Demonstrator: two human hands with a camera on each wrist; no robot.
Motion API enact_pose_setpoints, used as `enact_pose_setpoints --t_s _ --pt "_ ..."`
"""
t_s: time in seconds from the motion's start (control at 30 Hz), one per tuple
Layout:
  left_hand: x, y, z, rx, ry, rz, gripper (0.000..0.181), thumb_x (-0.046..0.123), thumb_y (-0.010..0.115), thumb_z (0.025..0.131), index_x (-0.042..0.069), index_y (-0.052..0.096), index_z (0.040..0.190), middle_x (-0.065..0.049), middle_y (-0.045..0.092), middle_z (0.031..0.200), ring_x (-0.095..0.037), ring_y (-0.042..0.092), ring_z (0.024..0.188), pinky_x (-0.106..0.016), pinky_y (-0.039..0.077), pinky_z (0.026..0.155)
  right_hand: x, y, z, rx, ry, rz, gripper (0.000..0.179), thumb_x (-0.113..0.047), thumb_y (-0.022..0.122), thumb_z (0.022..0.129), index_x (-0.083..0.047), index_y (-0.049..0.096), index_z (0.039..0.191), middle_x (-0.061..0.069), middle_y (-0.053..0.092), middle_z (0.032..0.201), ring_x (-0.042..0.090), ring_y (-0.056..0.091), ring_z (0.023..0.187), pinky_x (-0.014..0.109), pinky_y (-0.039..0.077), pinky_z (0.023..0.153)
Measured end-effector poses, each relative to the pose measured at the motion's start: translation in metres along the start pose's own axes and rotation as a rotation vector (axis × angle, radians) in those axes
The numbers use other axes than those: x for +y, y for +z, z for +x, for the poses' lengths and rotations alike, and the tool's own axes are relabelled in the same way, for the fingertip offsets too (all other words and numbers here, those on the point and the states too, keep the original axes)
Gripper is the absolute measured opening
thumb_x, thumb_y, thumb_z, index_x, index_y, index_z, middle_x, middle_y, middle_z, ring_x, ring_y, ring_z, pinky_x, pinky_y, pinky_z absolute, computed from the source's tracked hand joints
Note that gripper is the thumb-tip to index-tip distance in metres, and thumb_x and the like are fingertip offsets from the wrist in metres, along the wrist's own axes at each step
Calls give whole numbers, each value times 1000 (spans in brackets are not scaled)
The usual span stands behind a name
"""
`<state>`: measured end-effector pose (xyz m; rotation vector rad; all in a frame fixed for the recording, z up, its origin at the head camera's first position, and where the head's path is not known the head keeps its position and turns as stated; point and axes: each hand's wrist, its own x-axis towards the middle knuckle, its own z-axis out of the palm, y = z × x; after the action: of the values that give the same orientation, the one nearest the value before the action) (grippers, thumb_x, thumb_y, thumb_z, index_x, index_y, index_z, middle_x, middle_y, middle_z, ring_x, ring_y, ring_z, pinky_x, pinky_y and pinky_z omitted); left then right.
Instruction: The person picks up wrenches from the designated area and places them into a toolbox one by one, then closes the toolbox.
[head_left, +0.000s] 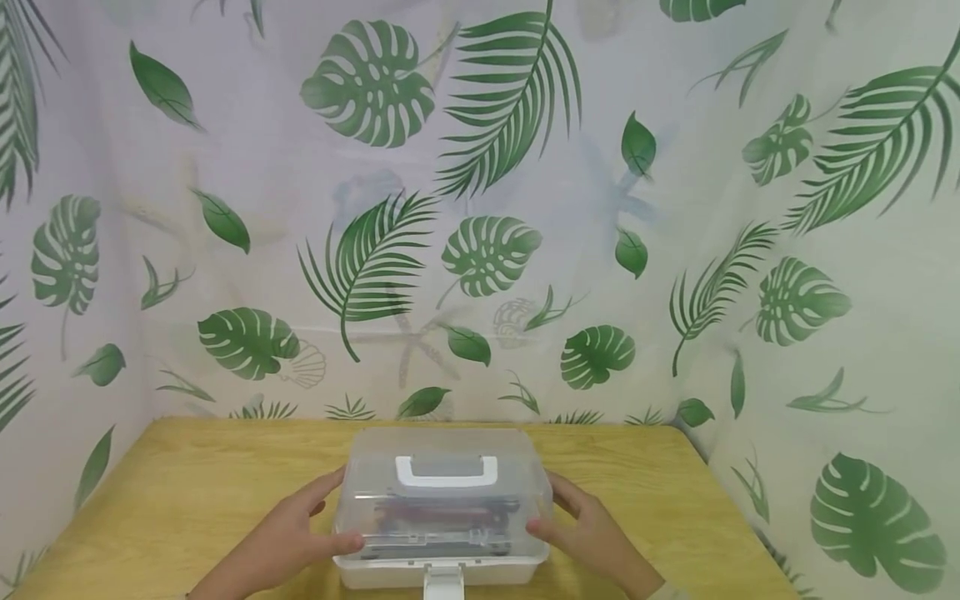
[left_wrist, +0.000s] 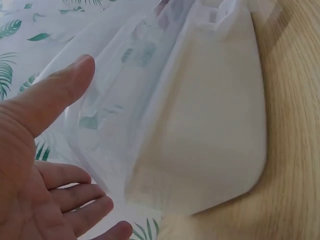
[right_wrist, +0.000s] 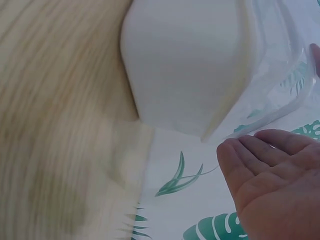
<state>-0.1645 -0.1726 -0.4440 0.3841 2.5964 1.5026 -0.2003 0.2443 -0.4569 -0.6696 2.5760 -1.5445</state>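
A storage box [head_left: 441,575] with a white base, a see-through lid [head_left: 442,454] and a white carry handle [head_left: 447,473] sits on the table. Its front latch [head_left: 444,581] juts out toward me. Dark, slender items [head_left: 442,517] show dimly through the lid, too blurred to name. My left hand [head_left: 288,533] is at the lid's left side, thumb over the front corner, fingers fairly straight along the side. At the opposite side my right hand [head_left: 588,529] mirrors it, its fingertips by the lid's edge in the right wrist view. Whether the lid is raised cannot be told.
The yellow wood-grain table [head_left: 225,467] extends to both sides of the box. Behind and beside it hangs a pale cloth [head_left: 585,275] printed with green leaves, close to the table's back edge.
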Motion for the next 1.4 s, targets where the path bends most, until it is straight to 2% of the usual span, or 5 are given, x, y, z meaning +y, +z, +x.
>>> enact_pose_setpoints --t_s 0.3,0.7,0.93,1.23,1.4 --pt "-19 10 19 22 47 22 100 43 83 86 10 29 163 -18 31 167 -45 31 151 -64 36 116 17 -1 6 18 -47 -93 70 -29 77 94 -10 48 155 13 49 157 37 54 137 56 43 112" --pt "-25 13 51 23 16 -5 104 42 83 86 12 23 165 -17 22 170 -43 22 154 -60 32 119 26 -8 29 81 1 -107 74 -30 80 90 -5 50 153 15 54 151 35 54 137 50 44 113" --pt "-35 14 71 0 -3 -56 106 41 82 88 13 17 166 -14 14 172 -40 13 157 -59 28 121 37 -9 47 113 96 -162 77 -37 81 89 -13 49 155 10 54 152 33 53 139 51 44 114" --pt "-45 17 81 8 -32 -133 103 40 80 90 20 15 167 -9 7 174 -37 4 159 -58 20 124 44 -2 56 146 105 -88 78 -37 79 90 -13 46 156 12 46 158 39 44 144 52 39 117" --pt "-43 22 81 38 -34 -143 101 39 80 90 17 18 167 -11 12 173 -38 9 158 -58 20 125 46 -2 56 156 144 -89 78 -36 79 91 -14 44 158 14 45 159 41 44 144 53 39 117"
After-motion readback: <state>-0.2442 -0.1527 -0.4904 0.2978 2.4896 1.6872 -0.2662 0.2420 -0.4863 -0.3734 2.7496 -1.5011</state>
